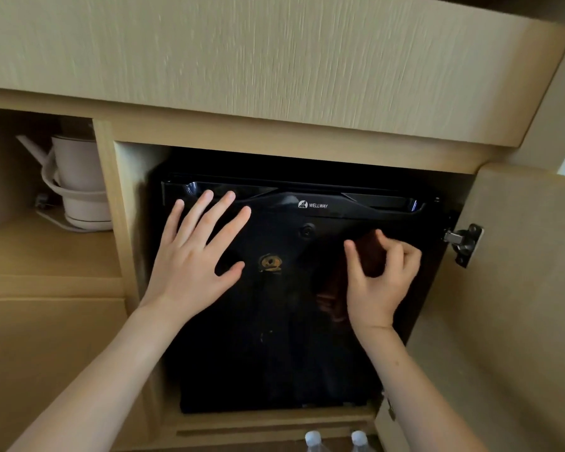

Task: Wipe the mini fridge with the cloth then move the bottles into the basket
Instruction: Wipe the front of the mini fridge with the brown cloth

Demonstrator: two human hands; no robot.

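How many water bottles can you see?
2. Only their white caps show at the bottom edge: the left bottle and the right bottle, side by side below the mini fridge. More may be hidden.

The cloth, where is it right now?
In the head view, the dark cloth is bunched in the right hand, against the mini fridge door's right side, below the logo.

The black mini fridge (274, 321) reads "WELLWAY" in white beside a small logo.

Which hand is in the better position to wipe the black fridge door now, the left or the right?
The right hand, probably. It already grips the dark brown cloth against the mini fridge door. The left hand holds nothing; it lies spread and flat on the door, so it can only steady it.
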